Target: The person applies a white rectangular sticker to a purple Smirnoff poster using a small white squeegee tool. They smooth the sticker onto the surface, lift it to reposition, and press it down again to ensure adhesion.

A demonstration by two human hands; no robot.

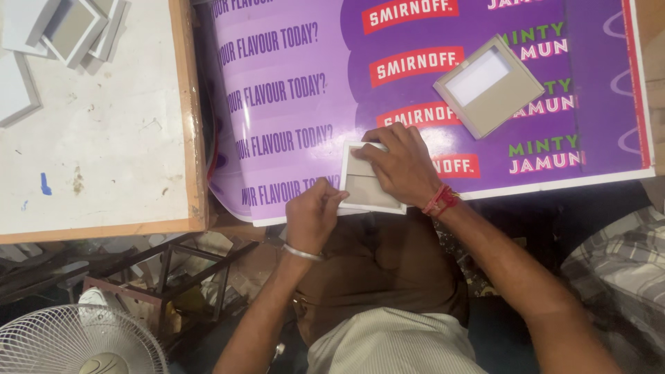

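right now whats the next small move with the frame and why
Probably press the right hand down flat to keep the frame steady while the left hand works along its left edge. The frame lies near the purple sheet's front edge, pinned from above, with the left fingertips pinched at its side.

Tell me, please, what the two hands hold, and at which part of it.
Both are on the small white-edged grey panel: the right hand presses flat on its top, and the left hand grips its left edge.
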